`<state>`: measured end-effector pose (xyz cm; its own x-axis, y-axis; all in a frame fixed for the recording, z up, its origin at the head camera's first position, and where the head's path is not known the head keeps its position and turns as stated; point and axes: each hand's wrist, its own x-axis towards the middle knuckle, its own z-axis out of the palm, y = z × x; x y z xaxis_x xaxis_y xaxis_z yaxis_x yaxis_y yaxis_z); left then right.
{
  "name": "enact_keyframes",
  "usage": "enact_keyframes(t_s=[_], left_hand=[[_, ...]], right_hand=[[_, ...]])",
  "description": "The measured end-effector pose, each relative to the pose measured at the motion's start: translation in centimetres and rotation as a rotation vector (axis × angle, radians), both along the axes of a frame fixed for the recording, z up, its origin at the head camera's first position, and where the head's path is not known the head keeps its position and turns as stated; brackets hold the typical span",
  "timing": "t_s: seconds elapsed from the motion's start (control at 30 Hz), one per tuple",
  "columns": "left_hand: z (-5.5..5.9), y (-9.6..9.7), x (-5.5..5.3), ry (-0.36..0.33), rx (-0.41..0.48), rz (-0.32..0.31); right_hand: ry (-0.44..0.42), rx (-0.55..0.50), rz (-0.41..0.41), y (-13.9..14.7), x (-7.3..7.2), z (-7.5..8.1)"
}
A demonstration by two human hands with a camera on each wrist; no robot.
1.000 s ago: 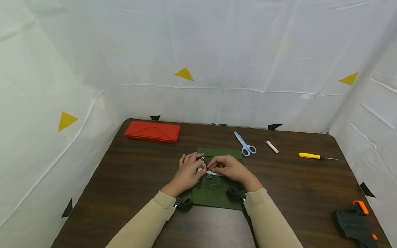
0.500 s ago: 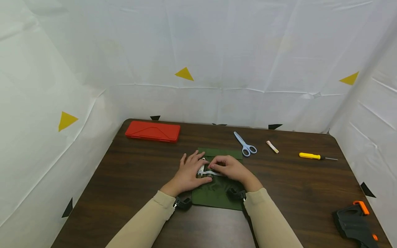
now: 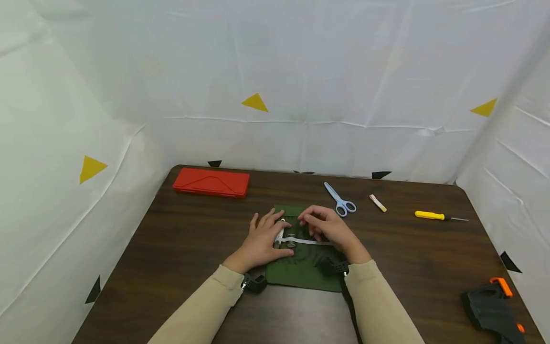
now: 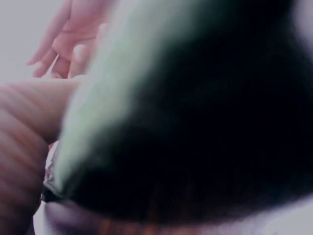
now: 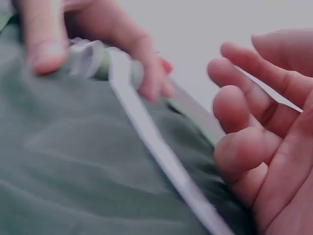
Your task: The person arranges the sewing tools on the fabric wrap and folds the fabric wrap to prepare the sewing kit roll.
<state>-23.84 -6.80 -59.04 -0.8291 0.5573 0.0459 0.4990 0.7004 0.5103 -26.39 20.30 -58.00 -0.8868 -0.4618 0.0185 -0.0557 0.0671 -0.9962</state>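
A green cloth [image 3: 301,277] lies flat on the table, crossed by a narrow white elastic band [image 3: 312,242]. Tucked under the band's left end are a small round roll [image 3: 291,242] that looks like tape and a slim white item [image 3: 280,233] whose kind I cannot tell. My left hand [image 3: 259,242] rests with spread fingers at the cloth's left side, thumb and fingers around these two things. Raised over the right part of the cloth, my right hand [image 3: 330,229] has loosely bent fingers [image 5: 237,105] with nothing in them. Green blur hides most of the left wrist view.
Blue scissors [image 3: 340,200] lie just beyond the cloth. Farther right are a small pink-and-white stick [image 3: 377,203] and a yellow-handled screwdriver [image 3: 431,216]. A red case [image 3: 211,182] sits back left, a black-and-orange clamp [image 3: 491,306] front right. White sheeting surrounds the table.
The left hand has stopped pinching by the band and spread its fingers. The right hand has let go of the band near the roll and moved up and right. The band now spans both items.
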Motion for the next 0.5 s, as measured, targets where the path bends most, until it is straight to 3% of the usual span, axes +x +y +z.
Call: enact_keyframes(t_s=[0.17, 0.3, 0.4, 0.5], left_hand=[[0.1, 0.0, 0.0, 0.010, 0.011, -0.006], [0.0, -0.1, 0.1, 0.007, 0.008, -0.014], [-0.2, -0.1, 0.1, 0.007, 0.013, -0.018], [-0.3, -0.1, 0.0, 0.012, 0.017, -0.018]], right_hand=[[0.041, -0.197, -0.150, 2.5, -0.1, 0.5], [0.078, -0.287, -0.312, 4.5, 0.0, 0.9], [0.132, -0.252, -0.484, 5.7, 0.0, 0.9], [0.221, -0.109, -0.677, 6.8, -0.1, 0.7]])
